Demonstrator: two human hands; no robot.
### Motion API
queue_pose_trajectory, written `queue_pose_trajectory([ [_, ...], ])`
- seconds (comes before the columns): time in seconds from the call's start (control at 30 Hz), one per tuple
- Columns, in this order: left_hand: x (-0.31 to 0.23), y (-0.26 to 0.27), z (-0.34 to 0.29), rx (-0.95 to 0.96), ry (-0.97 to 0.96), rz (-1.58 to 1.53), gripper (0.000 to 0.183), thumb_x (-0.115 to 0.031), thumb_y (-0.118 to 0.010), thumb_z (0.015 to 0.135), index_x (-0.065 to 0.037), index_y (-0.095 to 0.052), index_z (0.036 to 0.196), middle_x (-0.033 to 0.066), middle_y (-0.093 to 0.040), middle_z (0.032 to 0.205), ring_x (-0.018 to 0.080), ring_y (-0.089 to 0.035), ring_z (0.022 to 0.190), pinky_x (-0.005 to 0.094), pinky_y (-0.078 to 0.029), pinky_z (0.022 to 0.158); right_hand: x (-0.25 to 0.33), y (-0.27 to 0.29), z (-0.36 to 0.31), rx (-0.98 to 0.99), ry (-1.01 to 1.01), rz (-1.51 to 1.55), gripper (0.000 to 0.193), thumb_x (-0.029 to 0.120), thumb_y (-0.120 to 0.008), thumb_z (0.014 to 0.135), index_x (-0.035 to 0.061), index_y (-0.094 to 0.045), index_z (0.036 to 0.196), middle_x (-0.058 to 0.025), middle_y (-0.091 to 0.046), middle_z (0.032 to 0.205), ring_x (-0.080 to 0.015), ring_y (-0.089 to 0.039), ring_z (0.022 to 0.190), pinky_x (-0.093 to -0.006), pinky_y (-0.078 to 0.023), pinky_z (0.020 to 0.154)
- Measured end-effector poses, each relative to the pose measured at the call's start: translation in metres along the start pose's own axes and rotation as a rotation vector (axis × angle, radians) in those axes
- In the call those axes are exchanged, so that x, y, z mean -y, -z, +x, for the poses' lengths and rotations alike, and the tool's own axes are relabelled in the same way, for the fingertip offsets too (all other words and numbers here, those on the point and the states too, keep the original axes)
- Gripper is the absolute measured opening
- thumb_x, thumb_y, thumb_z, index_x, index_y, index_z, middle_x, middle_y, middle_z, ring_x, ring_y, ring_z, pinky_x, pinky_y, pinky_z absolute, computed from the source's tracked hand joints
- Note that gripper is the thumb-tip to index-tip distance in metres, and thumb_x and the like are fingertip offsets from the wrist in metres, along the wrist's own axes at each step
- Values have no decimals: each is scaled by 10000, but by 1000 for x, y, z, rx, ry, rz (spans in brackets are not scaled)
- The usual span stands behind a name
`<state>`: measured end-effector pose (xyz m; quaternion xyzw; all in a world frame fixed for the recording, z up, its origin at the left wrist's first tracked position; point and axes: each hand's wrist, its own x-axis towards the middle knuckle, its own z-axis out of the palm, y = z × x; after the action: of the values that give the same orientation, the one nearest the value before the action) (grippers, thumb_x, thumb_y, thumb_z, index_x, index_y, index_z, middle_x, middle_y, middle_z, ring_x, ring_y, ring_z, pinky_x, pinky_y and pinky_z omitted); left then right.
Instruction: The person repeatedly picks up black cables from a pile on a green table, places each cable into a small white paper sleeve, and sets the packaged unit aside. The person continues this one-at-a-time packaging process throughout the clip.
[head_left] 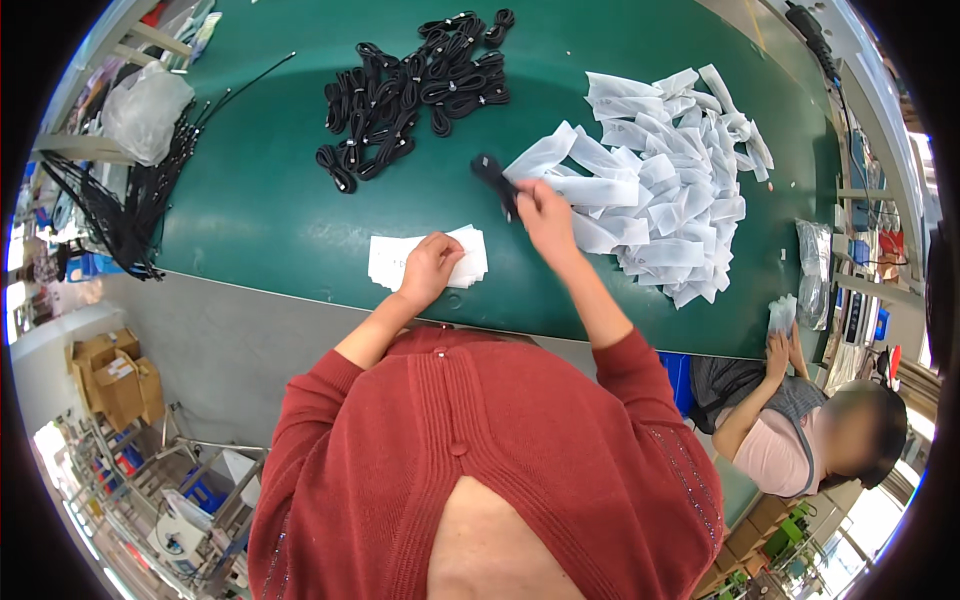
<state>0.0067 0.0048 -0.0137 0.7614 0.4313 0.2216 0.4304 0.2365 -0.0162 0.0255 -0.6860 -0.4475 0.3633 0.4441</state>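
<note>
My right hand (pixel 546 222) is closed around the near end of a black coiled cable (pixel 492 178), just left of a large heap of filled whitish plastic sleeves (pixel 680 190). The coil is slightly blurred. My left hand (pixel 428 268) rests on a small stack of flat white bags (pixel 386 257) near the table's front edge. Its thumb and fingers are pinched together at the top bag. Farther back, several more black coiled cables (pixel 410 85) lie in a loose pile.
The green table (pixel 260 220) has a curved front edge. At its left hang loose black cables (pixel 120 210) beside a clear plastic bag (pixel 147 112). A co-worker (pixel 790 430) sits at the right, hands on a whitish sleeve (pixel 783 313). Cardboard boxes (pixel 118 380) stand at lower left.
</note>
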Motion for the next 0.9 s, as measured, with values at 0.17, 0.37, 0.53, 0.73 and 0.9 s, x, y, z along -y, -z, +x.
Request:
queue_pose_trajectory([
  [0.17, 6, 1, 1, -10, 45, -87, 85, -48, -680, 860, 6, -630, 902, 90, -628, 840, 178, -608, 748, 290, -494, 702, -9, 1, -79, 59, -17, 77, 216, 76, -583, 871, -1, -628, 1068, -134, -662, 855, -215, -638, 702, -337, -504, 673],
  [0.37, 5, 4, 2, 12, 99, -170, 80, -51, -672, 874, 9, -628, 903, 64, -616, 841, 134, -578, 752, 265, -479, 718, -14, 4, -106, 69, 197, -203, 222, 39, -591, 825, 17, -618, 1044, -153, -631, 937, -331, -628, 758, -399, -508, 677],
  [0.53, 3, 4, -1, 25, 13, -147, 72, -42, -676, 865, 2, -625, 890, 73, -609, 834, 148, -584, 748, 272, -479, 713, -9, 8, -107, 118, 303, -314, 205, 34, -588, 824, 29, -622, 1026, -143, -618, 911, -336, -618, 734, -416, -500, 652],
  [0.73, -11, 9, -4, 35, -135, 66, 67, -26, -675, 816, -17, -618, 849, 109, -617, 866, 279, -588, 809, 359, -489, 722, -10, 7, -109, 211, 187, -157, 206, 69, -579, 859, 15, -647, 1045, -126, -645, 912, -266, -618, 698, -359, -502, 640],
  [0.9, -25, 15, -6, 44, -256, 45, 68, -26, -670, 806, -29, -611, 838, 108, -612, 871, 307, -570, 851, 391, -468, 762, -19, 2, -104, 299, -249, 105, 232, 110, -524, 920, -11, -656, 1069, -94, -659, 832, -146, -589, 647, -310, -486, 614],
])
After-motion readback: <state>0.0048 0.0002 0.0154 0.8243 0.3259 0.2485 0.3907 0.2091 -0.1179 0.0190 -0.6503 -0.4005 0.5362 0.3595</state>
